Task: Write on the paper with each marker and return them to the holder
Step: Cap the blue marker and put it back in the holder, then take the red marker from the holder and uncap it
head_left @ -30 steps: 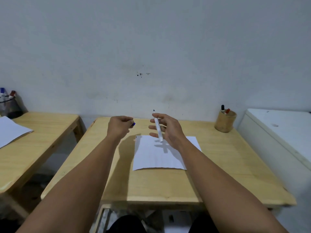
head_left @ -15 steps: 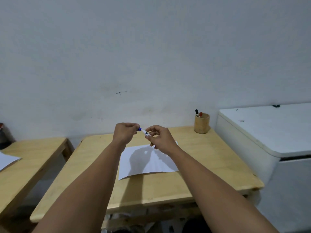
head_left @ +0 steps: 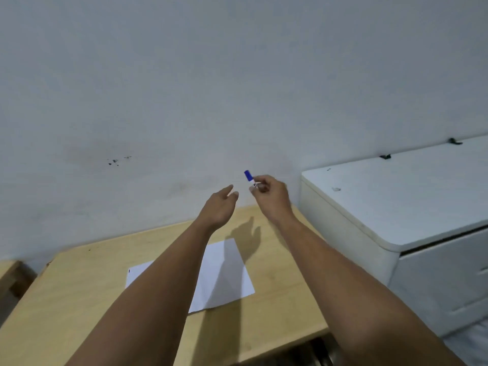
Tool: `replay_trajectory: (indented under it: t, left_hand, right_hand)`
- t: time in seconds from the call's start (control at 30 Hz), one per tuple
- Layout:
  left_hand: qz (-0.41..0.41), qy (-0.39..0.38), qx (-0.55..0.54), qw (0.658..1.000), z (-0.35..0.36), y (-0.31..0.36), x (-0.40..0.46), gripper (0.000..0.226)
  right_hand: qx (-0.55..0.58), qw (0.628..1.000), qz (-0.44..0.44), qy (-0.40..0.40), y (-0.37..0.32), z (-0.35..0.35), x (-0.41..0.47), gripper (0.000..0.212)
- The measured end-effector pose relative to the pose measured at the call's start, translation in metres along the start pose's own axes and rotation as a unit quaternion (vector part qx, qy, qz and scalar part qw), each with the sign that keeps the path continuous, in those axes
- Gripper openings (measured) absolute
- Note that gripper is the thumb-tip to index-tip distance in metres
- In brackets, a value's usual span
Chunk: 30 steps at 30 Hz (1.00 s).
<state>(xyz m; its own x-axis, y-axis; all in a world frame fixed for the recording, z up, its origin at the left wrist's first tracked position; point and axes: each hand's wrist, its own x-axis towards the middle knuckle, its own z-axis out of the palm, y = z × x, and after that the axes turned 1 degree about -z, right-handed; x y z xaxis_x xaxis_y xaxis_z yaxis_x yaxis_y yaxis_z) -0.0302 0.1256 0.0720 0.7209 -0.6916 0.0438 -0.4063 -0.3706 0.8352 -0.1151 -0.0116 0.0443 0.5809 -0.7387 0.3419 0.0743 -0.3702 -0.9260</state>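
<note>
My right hand point(head_left: 269, 195) is raised over the far right of the wooden table point(head_left: 79, 299) and grips a white marker with a blue cap point(head_left: 249, 177); the capped end sticks up and left out of my fingers. My left hand point(head_left: 220, 206) floats just to its left with the fingers loosely apart and nothing in them. The white sheet of paper point(head_left: 224, 276) lies flat on the table under my forearms, partly covered by my left arm. The marker holder is hidden behind my right hand.
A white chest-like cabinet point(head_left: 396, 207) stands tight against the table's right side. A plain white wall is right behind the table. The corner of a second wooden table point(head_left: 8, 270) shows at the left edge.
The cap went from my left hand onto the marker. My left hand let go and opened; my right hand carried the capped marker up and to the right. The view swung right.
</note>
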Motion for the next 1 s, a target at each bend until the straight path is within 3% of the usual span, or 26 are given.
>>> replay_trajectory:
  t: [0.17,0.4,0.53,0.6,0.7,0.83,0.93,1.0]
  left_hand:
    - [-0.01,-0.008,0.045,0.999,0.057,-0.007,0.065,0.077]
    - [-0.044,-0.019,0.025,0.999,0.112,-0.031,0.131,0.106]
    - [-0.02,-0.011,-0.016,1.0,0.13,-0.038,0.144,0.088]
    - [0.001,0.005,-0.022,1.0,0.135,-0.043,0.146,0.071]
    - [0.011,0.01,-0.011,1.0,0.137,-0.045,0.144,0.063]
    - [0.01,0.008,0.001,1.0,0.134,-0.041,0.141,0.06]
    - [0.014,-0.002,0.002,1.0,0.132,-0.039,0.137,0.059]
    - [0.009,-0.011,0.015,1.0,0.127,-0.039,0.132,0.072]
  right_hand:
    - [-0.055,0.993,-0.033,0.097,0.006,-0.052,0.091,0.01]
    - [-0.092,0.994,0.013,0.049,0.052,-0.05,0.132,0.016]
    - [-0.12,0.992,0.025,0.024,0.073,-0.043,0.125,0.011]
    - [-0.159,0.987,0.005,0.036,0.079,-0.043,0.113,0.02]
    - [-0.237,0.968,-0.045,0.068,0.086,-0.045,0.095,0.035]
    - [-0.339,0.94,-0.038,-0.001,0.09,-0.041,0.089,0.035]
    - [-0.296,0.955,-0.019,0.018,0.08,-0.037,0.091,0.029]
    - [-0.238,0.968,-0.023,0.071,0.065,-0.037,0.093,0.023]
